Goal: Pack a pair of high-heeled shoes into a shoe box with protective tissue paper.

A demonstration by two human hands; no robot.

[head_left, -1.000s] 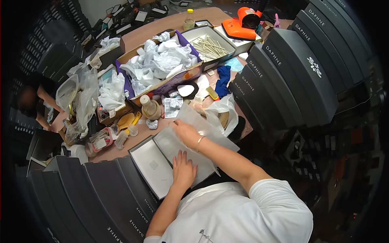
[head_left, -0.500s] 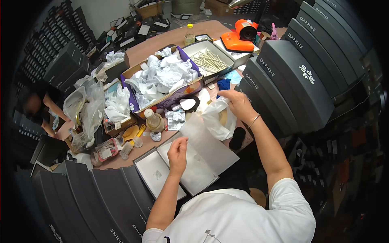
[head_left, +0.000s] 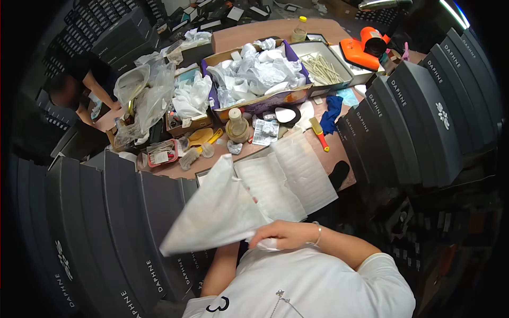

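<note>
We are looking down on a crowded brown surface (head_left: pixel 323 153), hemmed in by stacks of dark grey boxes (head_left: pixel 419 111) on both sides. Our right hand (head_left: pixel 283 234) is sitting close to our chest, fingers pinching together on the corner of a white fabric bag (head_left: pixel 220 212), which is fanning out up and to the left of that hand. Our left hand is hiding behind the bag; only the forearm is showing below it, so we cannot tell its grip. Just beyond the right hand, an open box lined with white tissue sheets (head_left: pixel 289 177) is lying flat. Farther off, a cardboard box of crumpled paper (head_left: pixel 254 74) and an orange tool (head_left: pixel 363 47) are sitting.
</note>
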